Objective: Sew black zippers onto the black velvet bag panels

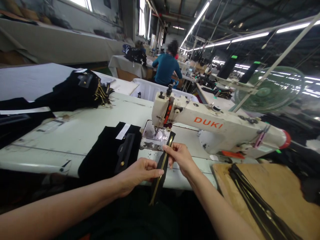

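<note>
A black zipper with gold teeth [163, 161] hangs slantwise at the table's front edge, its upper end near the needle area of a white sewing machine [207, 123]. My left hand [141, 171] pinches the zipper around its middle, thumb on top. Higher up, my right hand [178, 155] grips the same zipper between thumb and fingers. Left of the needle plate [152, 133] lies a folded black cloth piece [102, 150] with a white strip [123, 131] and a dark pocket-like panel carrying a small gold part.
More black zippers [255, 200] lie on a brown board [282, 186] at the right. Black cloth with gold zipper ends [75, 90] is piled at the left. Beyond the machine are a white bin [147, 87], a person in teal [165, 68] and a green fan [272, 88].
</note>
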`<action>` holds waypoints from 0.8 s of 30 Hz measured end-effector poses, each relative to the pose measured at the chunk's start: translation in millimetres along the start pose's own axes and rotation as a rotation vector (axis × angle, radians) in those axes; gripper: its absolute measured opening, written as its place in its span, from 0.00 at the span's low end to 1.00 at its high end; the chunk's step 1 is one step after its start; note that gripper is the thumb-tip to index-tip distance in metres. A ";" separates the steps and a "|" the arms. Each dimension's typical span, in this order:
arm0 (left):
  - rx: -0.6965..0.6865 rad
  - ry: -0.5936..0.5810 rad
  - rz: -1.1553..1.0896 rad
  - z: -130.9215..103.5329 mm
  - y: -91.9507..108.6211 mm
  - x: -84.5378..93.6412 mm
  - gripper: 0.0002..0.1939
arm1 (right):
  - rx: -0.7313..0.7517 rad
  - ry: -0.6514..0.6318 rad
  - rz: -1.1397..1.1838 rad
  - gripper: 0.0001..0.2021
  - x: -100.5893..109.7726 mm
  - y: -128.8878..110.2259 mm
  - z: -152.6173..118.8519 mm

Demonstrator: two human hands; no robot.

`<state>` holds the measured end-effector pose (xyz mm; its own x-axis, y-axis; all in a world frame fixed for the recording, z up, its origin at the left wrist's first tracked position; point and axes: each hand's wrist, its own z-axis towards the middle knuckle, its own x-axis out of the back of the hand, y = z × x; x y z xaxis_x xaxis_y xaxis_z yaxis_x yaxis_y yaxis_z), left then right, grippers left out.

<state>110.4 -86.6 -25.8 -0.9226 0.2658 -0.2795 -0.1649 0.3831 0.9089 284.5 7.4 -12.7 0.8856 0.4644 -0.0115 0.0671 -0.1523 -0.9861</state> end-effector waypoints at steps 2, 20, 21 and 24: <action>0.017 -0.015 -0.012 -1.1 -2.3 3.2 0.24 | 0.025 0.024 -0.029 0.28 -1.4 -1.1 1.6; 0.177 -0.071 -0.060 -39.7 -29.1 5.7 0.29 | 0.043 0.084 -0.087 0.29 7.4 -1.9 34.3; 0.173 -0.062 -0.053 -40.5 -29.2 5.5 0.31 | 0.036 0.074 -0.090 0.29 6.5 -0.1 34.0; 0.155 -0.016 -0.033 -41.3 -27.4 6.6 0.34 | 0.021 0.050 -0.102 0.29 3.6 5.3 33.8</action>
<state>94.4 -131.8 -39.7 -0.9119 0.2645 -0.3139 -0.1379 0.5230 0.8411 272.5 37.7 -23.6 0.8965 0.4323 0.0972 0.1493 -0.0881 -0.9849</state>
